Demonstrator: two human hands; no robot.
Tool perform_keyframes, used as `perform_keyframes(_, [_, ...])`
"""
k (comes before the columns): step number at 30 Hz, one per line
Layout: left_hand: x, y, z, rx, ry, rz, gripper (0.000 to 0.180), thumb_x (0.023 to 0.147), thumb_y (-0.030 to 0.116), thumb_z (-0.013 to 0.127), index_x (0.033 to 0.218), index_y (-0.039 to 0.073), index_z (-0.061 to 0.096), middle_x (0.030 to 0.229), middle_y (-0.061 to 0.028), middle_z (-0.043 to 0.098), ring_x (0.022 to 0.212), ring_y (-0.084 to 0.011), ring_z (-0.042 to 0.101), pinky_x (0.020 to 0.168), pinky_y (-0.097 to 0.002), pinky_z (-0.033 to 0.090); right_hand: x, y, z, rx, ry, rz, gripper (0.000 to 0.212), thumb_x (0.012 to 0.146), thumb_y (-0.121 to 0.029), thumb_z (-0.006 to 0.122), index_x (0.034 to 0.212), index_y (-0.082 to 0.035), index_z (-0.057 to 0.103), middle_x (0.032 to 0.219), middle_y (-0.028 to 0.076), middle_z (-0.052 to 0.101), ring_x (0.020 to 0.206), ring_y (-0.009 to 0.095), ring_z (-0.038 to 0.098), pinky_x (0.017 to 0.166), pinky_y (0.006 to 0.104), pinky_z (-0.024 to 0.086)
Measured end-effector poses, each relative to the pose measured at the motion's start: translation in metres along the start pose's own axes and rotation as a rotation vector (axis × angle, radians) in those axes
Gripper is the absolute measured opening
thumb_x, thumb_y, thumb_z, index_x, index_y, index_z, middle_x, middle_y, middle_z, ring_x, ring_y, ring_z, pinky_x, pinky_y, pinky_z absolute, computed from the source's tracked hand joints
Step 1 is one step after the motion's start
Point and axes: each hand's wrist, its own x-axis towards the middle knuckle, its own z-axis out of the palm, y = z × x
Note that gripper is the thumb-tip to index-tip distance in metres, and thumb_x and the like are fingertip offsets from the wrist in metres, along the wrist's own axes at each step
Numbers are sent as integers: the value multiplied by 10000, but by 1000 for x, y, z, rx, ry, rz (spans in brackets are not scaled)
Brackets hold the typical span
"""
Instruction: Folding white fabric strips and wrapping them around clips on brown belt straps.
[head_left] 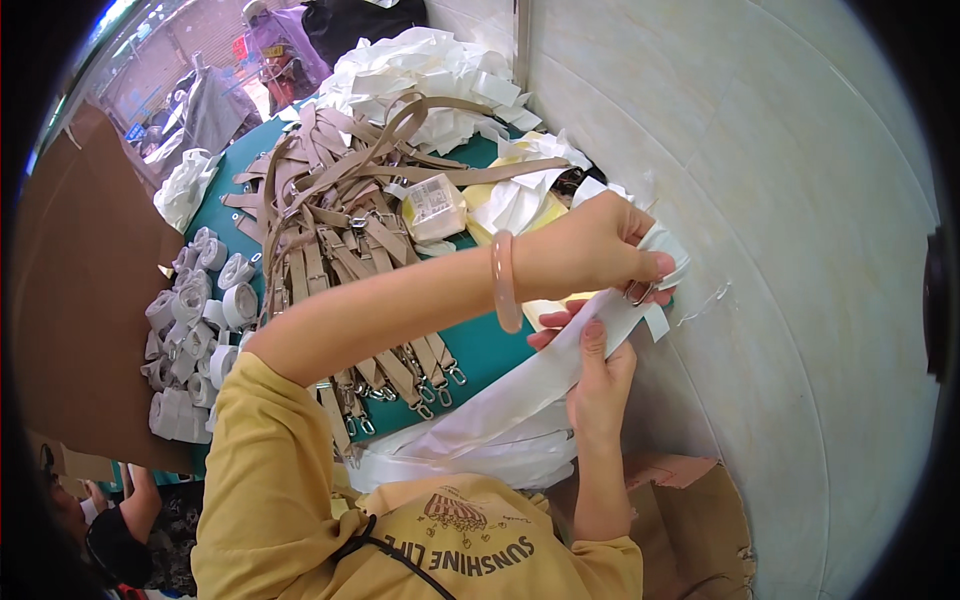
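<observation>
A long white strip point(500, 402), which looks like thin film or paper, runs from my lap up to my hands. My left hand point(590, 248), with a pale pink bangle point(505, 282) on its wrist, pinches the strip's upper end. A small metal buckle or hook point(637, 293) shows under its thumb; whether the strip encloses a strap I cannot tell. Just below, my right hand point(605, 375) grips the strip, thumb on top and fingers behind. To the left, a heap of beige straps point(340, 235) with metal clasps point(424, 400) lies on the green table point(487, 350).
Rolled white bands point(190, 320) are piled at the left beside a brown cardboard sheet point(85, 300). Crumpled white paper point(420, 75) covers the far side. A wrapped packet point(434, 208) sits mid-table. A tiled wall point(800, 250) borders the right, above an open cardboard box point(690, 515). Another person point(140, 525) is at lower left.
</observation>
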Motion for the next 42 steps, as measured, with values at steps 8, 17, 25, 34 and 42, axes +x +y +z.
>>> perform_keyframes(8, [6, -6, -2, 90, 112, 233, 205, 924, 165, 627, 896, -33, 671, 796, -40, 691, 678, -61, 588, 623, -224, 487, -24, -9, 11, 96, -75, 140, 419, 1005, -364, 453, 1036, 47, 531, 859, 195, 663, 757, 268, 677, 735, 376, 555])
perform_keyframes(17, [6, -3, -3, 153, 215, 322, 196, 865, 121, 666, 751, -33, 622, 618, -85, 641, 547, -138, 583, 545, -274, 463, -40, -28, 13, 154, -161, 149, 484, 1014, -366, 414, 1054, 102, 529, 921, 231, 668, 808, 283, 688, 775, 406, 554])
perform_keyframes(25, [-25, -8, -3, 544, -28, 669, 176, 861, 35, 590, 791, -7, 433, 631, -198, 545, 596, -407, 525, 527, -407, 413, -45, -70, -21, 285, -153, -337, 630, 942, -299, 559, 1341, 146, 358, 1204, 286, 583, 1151, 387, 571, 965, 470, 477])
perform_keyframes(34, [-79, -32, 35, 466, -127, 488, 218, 854, 154, 623, 921, 24, 462, 680, -163, 527, 615, -375, 560, 571, -417, 453, -50, -79, -50, 354, -200, -125, 614, 1013, -315, 407, 1399, 133, 245, 1350, 294, 463, 1253, 405, 478, 1002, 492, 458])
perform_keyframes(42, [-43, -46, -32, 1050, 43, 810, 288, 690, 38, 683, 916, 37, 505, 759, -105, 541, 706, -299, 587, 621, -394, 494, -60, -62, -45, 641, -831, 330, 1147, 788, -786, 430, 1475, 63, 81, 1458, 300, 288, 1306, 479, 365, 1062, 613, 287])
